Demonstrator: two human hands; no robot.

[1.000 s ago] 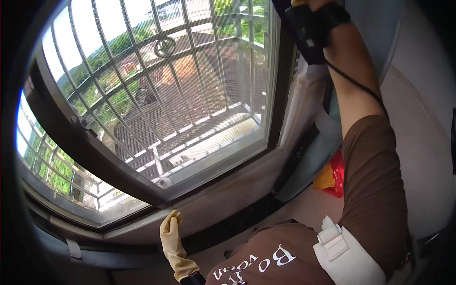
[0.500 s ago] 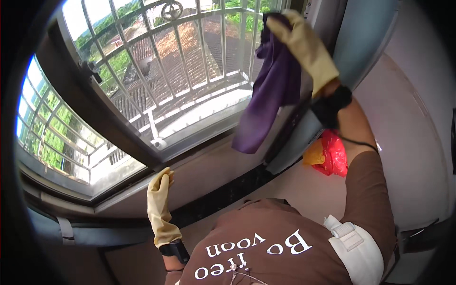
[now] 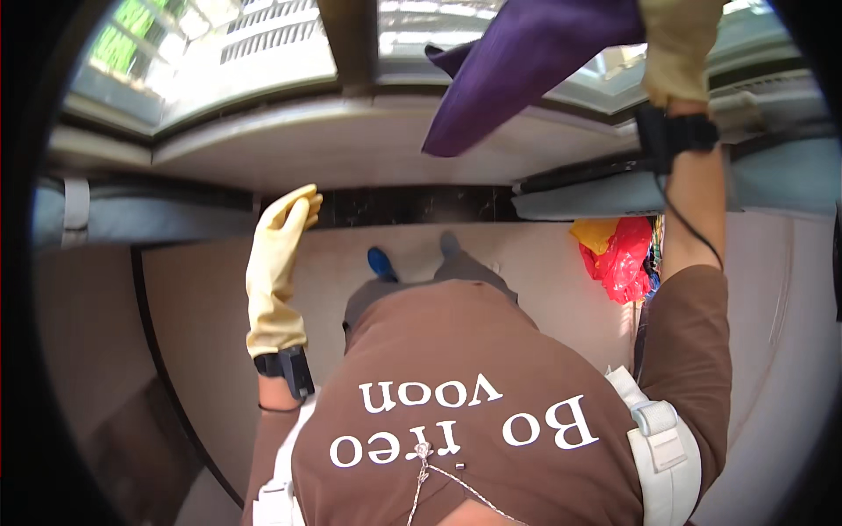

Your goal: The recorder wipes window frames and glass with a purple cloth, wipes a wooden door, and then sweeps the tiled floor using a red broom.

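Observation:
A pale yellow rubber glove covers my left hand [image 3: 282, 223], which is raised in the air on the left, below the window sill. Its fingers are loosely bent and hold nothing. My right hand [image 3: 682, 48], in a matching glove, is up at the top right in front of the window. From it a purple cloth [image 3: 535, 66] hangs down to the left, one corner trailing before the sill. The fingertips of the right hand are cut off by the picture's upper edge. Both wrists carry black bands with small devices.
Across the top runs the window, with its dark frame post [image 3: 349, 39] and pale sill [image 3: 368, 131]. Grey-blue curtains [image 3: 579, 197] gather at both sides. Red and yellow plastic bags [image 3: 621, 259] lie at the right. A blue shoe [image 3: 381, 263] shows on the floor.
The view has tipped downward, bringing the floor and my feet into sight. The purple cloth in my right hand now hangs nearer the picture's top. My left hand remains bent and without anything.

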